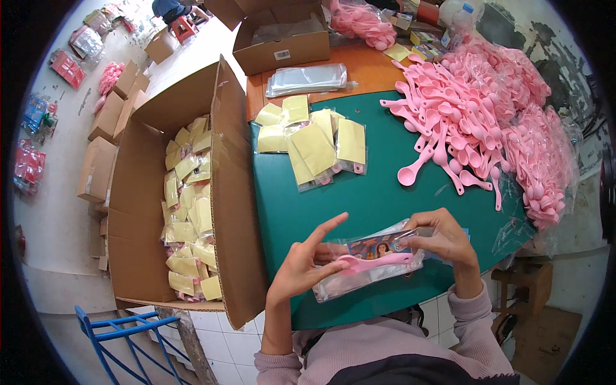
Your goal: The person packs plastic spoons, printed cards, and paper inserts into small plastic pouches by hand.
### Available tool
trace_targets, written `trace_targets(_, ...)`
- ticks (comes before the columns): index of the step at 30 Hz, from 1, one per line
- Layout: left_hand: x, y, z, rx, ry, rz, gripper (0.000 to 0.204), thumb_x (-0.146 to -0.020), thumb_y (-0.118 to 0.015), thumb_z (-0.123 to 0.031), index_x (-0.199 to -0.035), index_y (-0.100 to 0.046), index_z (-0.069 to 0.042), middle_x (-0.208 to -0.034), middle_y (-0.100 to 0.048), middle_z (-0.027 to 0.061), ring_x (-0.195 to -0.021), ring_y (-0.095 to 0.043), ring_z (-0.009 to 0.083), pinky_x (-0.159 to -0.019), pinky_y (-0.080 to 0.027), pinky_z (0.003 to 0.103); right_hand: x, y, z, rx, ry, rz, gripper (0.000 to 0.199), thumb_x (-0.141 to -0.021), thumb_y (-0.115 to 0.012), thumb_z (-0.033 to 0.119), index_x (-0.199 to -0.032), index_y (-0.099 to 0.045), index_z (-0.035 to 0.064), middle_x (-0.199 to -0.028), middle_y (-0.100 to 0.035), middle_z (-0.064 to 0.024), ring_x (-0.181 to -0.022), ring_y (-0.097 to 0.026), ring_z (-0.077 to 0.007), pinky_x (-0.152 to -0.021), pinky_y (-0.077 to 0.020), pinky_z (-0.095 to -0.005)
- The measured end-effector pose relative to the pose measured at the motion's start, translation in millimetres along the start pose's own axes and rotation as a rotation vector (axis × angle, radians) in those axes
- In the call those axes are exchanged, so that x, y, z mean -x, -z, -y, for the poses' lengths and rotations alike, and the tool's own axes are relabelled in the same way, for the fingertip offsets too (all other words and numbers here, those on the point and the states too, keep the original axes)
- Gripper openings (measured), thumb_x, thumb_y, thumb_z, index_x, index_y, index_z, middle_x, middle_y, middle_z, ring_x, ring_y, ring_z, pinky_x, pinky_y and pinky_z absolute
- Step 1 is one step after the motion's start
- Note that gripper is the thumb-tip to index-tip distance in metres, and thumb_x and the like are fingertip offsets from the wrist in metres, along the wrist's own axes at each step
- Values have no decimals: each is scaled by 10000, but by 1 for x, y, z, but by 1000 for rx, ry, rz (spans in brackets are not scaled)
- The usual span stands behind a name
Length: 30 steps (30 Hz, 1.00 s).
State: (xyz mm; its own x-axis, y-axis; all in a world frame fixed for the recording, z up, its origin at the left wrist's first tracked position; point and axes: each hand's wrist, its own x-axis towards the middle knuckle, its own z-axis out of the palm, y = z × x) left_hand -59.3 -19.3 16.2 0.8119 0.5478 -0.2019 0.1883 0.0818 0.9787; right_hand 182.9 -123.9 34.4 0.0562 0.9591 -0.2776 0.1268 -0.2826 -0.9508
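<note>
A pink plastic spoon (378,262) lies across a small printed card (369,246) in front of me. My left hand (296,271) pinches the spoon's bowl end between thumb and fingers, its index finger raised. Gripping the card's right end and clear film is my right hand (446,239). Below both hands rests a stack of clear plastic bags (337,290) on the green tabletop (308,228). I cannot tell whether spoon and card sit inside a bag. Farther away lie several clear packets with yellow backing (312,149), pink handles showing at their edges.
A large cardboard box (239,212) full of yellow-backed packets stands left of the table. Loose pink spoons (449,122) are heaped at the far right, beside bagged spoons (538,163). Clear sleeves (307,79) and an open carton (279,58) sit at the back. A blue metal frame (131,319) is lower left.
</note>
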Motion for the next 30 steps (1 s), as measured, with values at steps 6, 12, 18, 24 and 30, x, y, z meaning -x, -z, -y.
trace_targets(6, 5, -44, 14, -267, -161, -563, 666, -801, -644, -104, -1353, -276, -44, -994, -622, 143, -879, -635, 220, -688, -534, 313, 1, -26, 0, 392, 288, -385, 192, -743, -683, 136, -877, -620, 14, -744, -603, -88, -645, -576, -158, -606, -455, -284)
trace_targets(12, 29, -67, 36, 451, 73, -183, 563, -978, -275, -182, -1398, 90, -101, -1078, -569, 202, -969, -596, 261, -810, -506, 336, 11, -46, -12, 636, 513, 65, 405, -732, -680, 168, -1085, -525, 46, -1067, -521, -131, -964, -520, -303, -817, -426, -383)
trace_targets(18, 32, -71, 44, 485, 163, -173, 587, -968, -319, -143, -1408, 68, -130, -1087, -569, 191, -995, -586, 244, -841, -497, 336, 12, -56, -23, 739, 478, 155, 255, -729, -657, 118, -946, -538, 57, -942, -500, -104, -868, -511, -277, -763, -410, -370)
trace_targets(24, 35, -72, 45, 471, 199, -169, 552, -959, -350, -128, -1416, -40, -119, -1061, -578, 214, -980, -598, 270, -836, -498, 358, 12, -61, -20, 873, 513, 211, 211, -701, -662, 112, -853, -524, 66, -902, -489, -80, -792, -496, -250, -712, -394, -346)
trace_targets(30, 36, -63, 38, 564, 212, -281, 585, -934, -441, -131, -1412, -108, -84, -936, -617, 154, -856, -628, 188, -801, -515, 323, 14, -72, -9, 1113, 812, 83, 147, -692, -587, 120, -801, -524, 43, -789, -482, -64, -762, -505, -206, -669, -397, -319)
